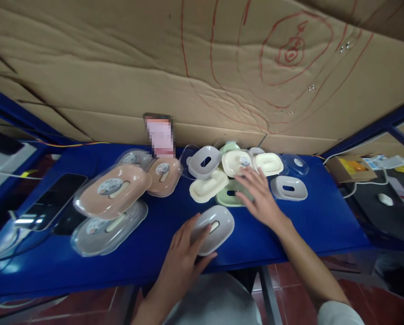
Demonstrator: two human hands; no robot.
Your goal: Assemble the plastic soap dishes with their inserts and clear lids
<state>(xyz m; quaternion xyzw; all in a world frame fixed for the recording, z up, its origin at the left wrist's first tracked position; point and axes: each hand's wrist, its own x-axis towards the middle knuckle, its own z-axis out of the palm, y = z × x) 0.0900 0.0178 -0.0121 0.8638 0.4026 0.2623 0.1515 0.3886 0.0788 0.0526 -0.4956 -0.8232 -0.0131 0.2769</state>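
My left hand [185, 246] grips the left side of a grey oval plastic dish [224, 223] near the table's front edge. A small cream strip fills the slot in its middle. Farther back, my right hand [259, 196] is open with its fingers spread, over a green slotted dish [224, 196] that it partly hides. Its fingertips are close to a cream oval piece [231, 163] with a round sticker; I cannot tell whether they touch. Around them are another cream piece [202, 187], a tilted grey slotted dish [198, 164] and a grey slotted dish [290, 192] on the right.
Left on the blue table [168, 243], stickered brown dishes [102, 203] and a grey dish [127, 230] carry clear covers. A clear cover [295, 164] lies back right. A phone-like screen [159, 135] leans against the cardboard wall [103, 81]. A dark tablet-like device [54, 198] lies far left.
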